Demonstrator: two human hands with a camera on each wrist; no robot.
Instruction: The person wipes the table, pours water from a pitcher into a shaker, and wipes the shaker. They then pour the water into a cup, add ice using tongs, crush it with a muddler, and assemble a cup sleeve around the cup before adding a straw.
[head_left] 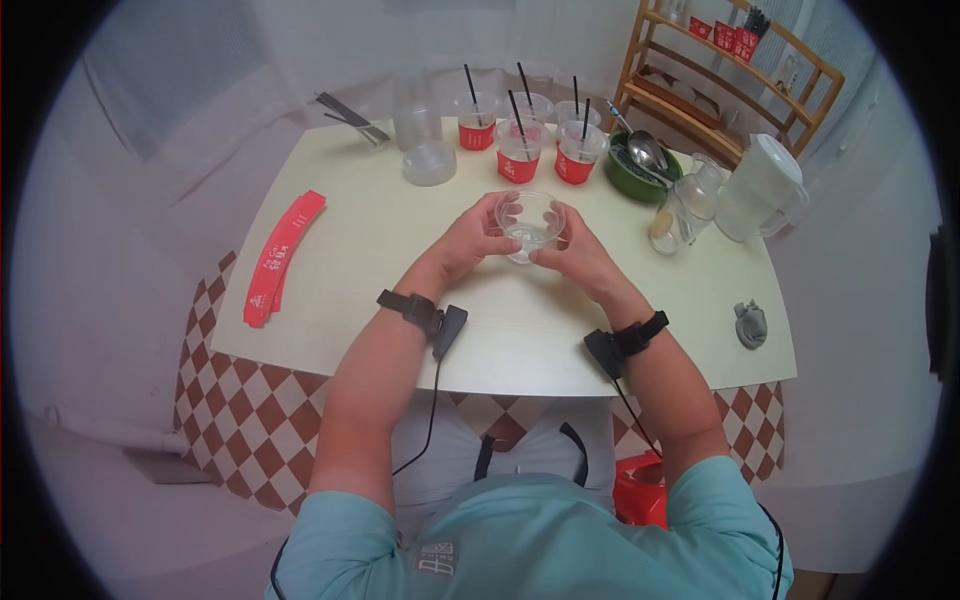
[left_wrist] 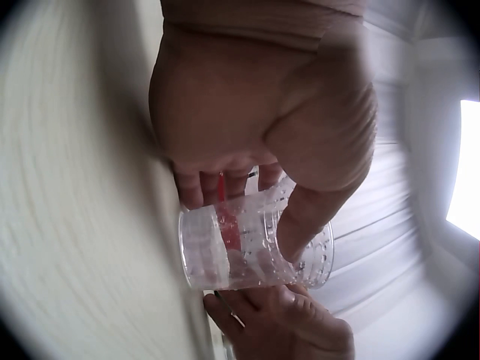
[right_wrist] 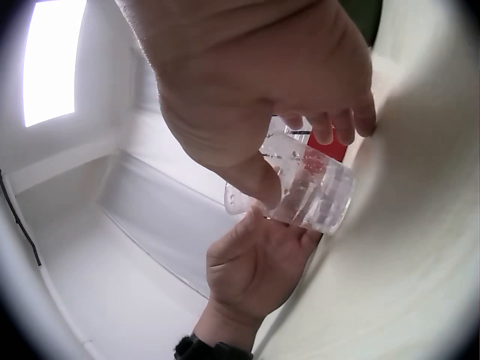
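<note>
A clear plastic cup [head_left: 530,222] stands upright near the table's middle, held between both hands. My left hand [head_left: 470,236] grips its left side, thumb on the near wall and fingers round the back. From the right, my right hand [head_left: 582,254] grips it in the same way. The left wrist view shows droplets and a whitish film on the cup [left_wrist: 247,247], with the left hand's thumb [left_wrist: 304,225] against its wall. In the right wrist view the right thumb [right_wrist: 259,180] touches the cup [right_wrist: 319,196].
Several cups with red sleeves and black straws [head_left: 518,165] stand behind the hands. Red paper strips [head_left: 280,260] lie at left, grey sticks at back left. A clear container [head_left: 429,162], green bowl [head_left: 638,183], glass jug [head_left: 690,208], white pitcher [head_left: 762,190] and grey cloth [head_left: 750,325] are also there.
</note>
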